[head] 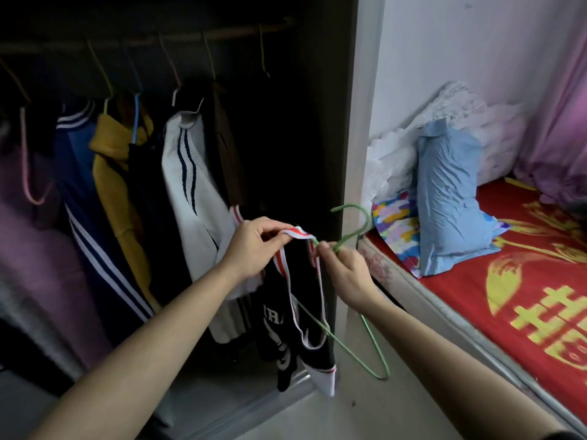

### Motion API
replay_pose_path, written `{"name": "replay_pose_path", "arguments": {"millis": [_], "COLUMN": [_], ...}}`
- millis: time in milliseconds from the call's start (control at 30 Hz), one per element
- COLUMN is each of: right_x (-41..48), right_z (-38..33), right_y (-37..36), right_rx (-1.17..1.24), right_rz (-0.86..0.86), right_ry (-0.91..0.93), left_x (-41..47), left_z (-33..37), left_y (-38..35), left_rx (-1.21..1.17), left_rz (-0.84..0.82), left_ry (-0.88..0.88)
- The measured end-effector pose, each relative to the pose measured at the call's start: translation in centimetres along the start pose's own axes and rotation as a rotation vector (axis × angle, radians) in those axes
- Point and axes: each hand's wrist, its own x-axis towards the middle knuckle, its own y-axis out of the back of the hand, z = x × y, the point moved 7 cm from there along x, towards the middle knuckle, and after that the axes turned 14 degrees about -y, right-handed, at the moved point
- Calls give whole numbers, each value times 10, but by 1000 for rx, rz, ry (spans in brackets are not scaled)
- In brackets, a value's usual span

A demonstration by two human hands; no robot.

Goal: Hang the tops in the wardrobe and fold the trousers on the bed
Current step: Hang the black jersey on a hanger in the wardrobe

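Home bedroom: wardrobe (327,122) w/ hung clothes (190,185), bed (476,296).

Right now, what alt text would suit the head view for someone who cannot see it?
Two hands fit a black top onto a green hanger: the left hand pinches a strap, the right hand holds the hanger's neck. Behind them is a dark wardrobe with hung clothes; a red-covered bed lies to the right.

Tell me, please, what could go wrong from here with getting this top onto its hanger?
The green hanger hangs steeply tilted in the right hand, with only the strap pinched by the left hand near its shoulder; the black top could slide off. The wardrobe rail is crowded, so the hook may snag neighbouring clothes.
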Motion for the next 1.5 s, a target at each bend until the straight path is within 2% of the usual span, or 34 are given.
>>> {"name": "replay_pose_path", "arguments": {"millis": [133, 300, 400, 467, 533, 600, 767, 900, 1000, 1067, 1167, 1233, 1333, 1500], "right_x": [14, 17, 18, 20, 23, 25, 28, 28, 28, 27, 24, 24, 21, 13], "right_z": [-5, -19, -26, -29, -27, -23, -21, -17, -6, 1, 21, 47, 79, 85], "right_y": [5, 31, 36, 46, 58, 65, 67, 61, 63, 63, 66, 71, 71, 66], "right_rx": [148, 363, 415, 357, 248, 177, 154, 7, -182, -345, -502, -595, -600, -500], "right_rz": [-26, -23, -118, -116, -48, -1, 0, 21, 125, 191, 319, 473, 563, 650], "right_ry": [8, -16, -37, 5, 69, 93, 59, 50, 81, 143, 180, 114, -81, -144], "left_x": [8, 27, 41, 49, 55, 60, 56, 46, 44, 45, 52, 56, 59, 61], "left_z": [11, 25, 20, 18, 21, 26, 31, 35, 22, 9, -5, -5, 9, 16], "left_y": [-4, 6, 6, 6, 9, 7, -27, -58, -62, -59, -40, -27, -20, -16], "left_rx": [150, 250, 666, 828, 811, 681, 490, 463, 383, 432, 452, 413, 474, 557], "left_rz": [-99, -90, -203, -259, -278, -325, -458, -539, -539, -515, -342, -212, -137, -72], "left_ry": [-90, -121, -262, -358, -393, -357, -154, -188, -138, -77, 36, 68, 2, -19]}}
